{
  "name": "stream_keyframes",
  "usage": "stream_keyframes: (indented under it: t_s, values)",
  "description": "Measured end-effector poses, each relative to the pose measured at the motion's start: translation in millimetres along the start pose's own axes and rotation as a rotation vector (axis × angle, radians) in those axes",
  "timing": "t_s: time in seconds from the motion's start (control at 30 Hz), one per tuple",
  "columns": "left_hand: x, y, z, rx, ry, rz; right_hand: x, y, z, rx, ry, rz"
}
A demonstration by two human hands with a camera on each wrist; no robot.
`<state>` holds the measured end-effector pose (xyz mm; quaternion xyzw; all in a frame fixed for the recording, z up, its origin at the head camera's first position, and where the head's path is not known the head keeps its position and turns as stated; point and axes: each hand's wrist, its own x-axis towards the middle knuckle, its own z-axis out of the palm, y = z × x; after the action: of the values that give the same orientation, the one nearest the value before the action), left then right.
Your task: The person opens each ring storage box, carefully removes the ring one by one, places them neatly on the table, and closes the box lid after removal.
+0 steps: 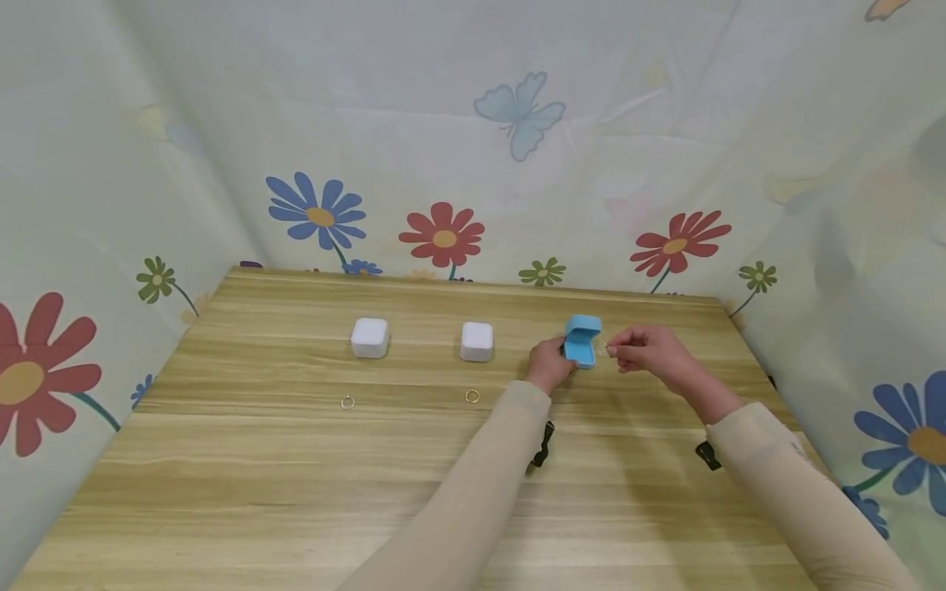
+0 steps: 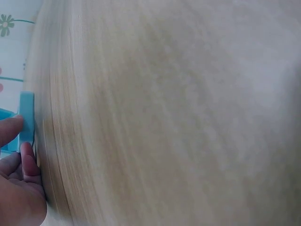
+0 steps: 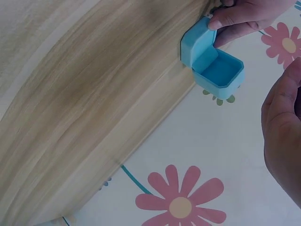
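Note:
My left hand point(image 1: 549, 366) grips a small light-blue ring box point(image 1: 580, 355) from its left side; the thumb presses its front in the left wrist view. The box stands on the table with its lid raised, and its inside point(image 3: 220, 70) shows in the right wrist view. Just right of the box, my right hand point(image 1: 650, 351) pinches a tiny, thin ring point(image 1: 608, 350) between thumb and fingertips, apart from the box. The ring is too small and faint to make out its details. In the right wrist view the right hand point(image 3: 282, 122) is only partly visible.
Two white ring boxes point(image 1: 369, 338), closed, stand to the left on the wooden table point(image 1: 296, 492). A silver-coloured ring point(image 1: 348, 402) lies in front of one, a gold-coloured ring point(image 1: 472, 396) before the other. A flower-printed cloth point(image 1: 443, 148) rises behind the table.

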<state>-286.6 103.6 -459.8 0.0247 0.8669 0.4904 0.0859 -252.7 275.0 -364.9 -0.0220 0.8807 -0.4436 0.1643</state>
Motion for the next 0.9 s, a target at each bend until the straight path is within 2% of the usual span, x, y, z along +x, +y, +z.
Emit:
stream_keyframes:
  t_s: [0.5,0.9]
  values:
    - [1.6,-4.0,2.2,0.011,0.000,0.016,-15.2,2,0,0.033,-0.043,0.014]
    - [1.1,-1.2,-1.1,0.015,-0.008,0.019,-19.4,16,9,0.078,-0.059,0.037]
